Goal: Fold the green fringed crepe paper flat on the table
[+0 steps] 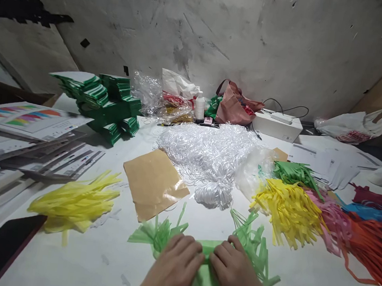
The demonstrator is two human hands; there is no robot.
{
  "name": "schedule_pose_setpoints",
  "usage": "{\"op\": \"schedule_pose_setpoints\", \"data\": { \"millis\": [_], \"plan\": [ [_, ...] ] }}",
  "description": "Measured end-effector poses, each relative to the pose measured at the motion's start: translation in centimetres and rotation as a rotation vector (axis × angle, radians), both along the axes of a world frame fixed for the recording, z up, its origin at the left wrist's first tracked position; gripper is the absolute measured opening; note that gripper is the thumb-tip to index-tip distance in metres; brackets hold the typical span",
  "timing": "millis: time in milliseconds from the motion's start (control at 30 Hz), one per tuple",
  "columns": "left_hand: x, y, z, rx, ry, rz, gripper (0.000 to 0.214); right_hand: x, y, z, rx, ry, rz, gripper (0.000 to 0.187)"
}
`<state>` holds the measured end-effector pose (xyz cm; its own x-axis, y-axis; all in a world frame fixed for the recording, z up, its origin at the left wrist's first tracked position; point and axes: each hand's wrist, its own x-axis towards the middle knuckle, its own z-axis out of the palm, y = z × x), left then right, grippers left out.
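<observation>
A light green fringed tissue paper piece (249, 242) lies on the white table (96, 260) near its front edge, its cut strips fanning out to both sides. My left hand (174, 266) and my right hand (232, 268) rest side by side on its uncut middle band. The fingers of both are curled and pressed down on the paper, fingertips nearly touching. A yellow fringed tissue bundle (75, 203) lies to the left, apart from my hands.
A brown paper bag (152, 184) and a heap of white string (210, 156) lie in the middle. Yellow (289, 210), green, pink and orange (368, 239) fringe bundles spread to the right. Green folded stacks (108, 100), printed sheets (26, 119), bags and a white box (276, 124) line the back.
</observation>
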<state>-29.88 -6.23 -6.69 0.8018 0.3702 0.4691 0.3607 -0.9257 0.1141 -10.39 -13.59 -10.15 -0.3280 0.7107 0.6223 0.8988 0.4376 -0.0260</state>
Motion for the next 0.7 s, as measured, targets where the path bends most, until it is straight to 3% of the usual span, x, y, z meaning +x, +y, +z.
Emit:
{"op": "schedule_pose_setpoints", "data": {
  "millis": [167,333,467,567,700],
  "plan": [
    [2.5,-0.2,-2.1,0.075,0.120,0.054,0.021,0.2,-0.6,-0.4,0.019,0.005,-0.020,0.040],
    [0.9,0.7,-3.3,0.054,0.098,0.085,0.021,0.6,-1.2,-1.6,-0.059,-0.096,-0.086,0.023],
    [-0.5,0.6,-4.1,-0.048,0.006,0.071,0.025,1.3,-1.8,-2.1,-0.066,-0.108,-0.131,0.025],
    [-1.0,0.5,-4.2,-0.136,-0.063,0.080,0.028,1.8,-2.1,-2.2,-0.052,-0.006,-0.158,0.027],
    [-0.7,0.7,-2.8,-0.321,0.056,0.166,0.025,1.5,-1.9,-2.2,-0.061,0.220,-0.242,0.024]
  ]
}}
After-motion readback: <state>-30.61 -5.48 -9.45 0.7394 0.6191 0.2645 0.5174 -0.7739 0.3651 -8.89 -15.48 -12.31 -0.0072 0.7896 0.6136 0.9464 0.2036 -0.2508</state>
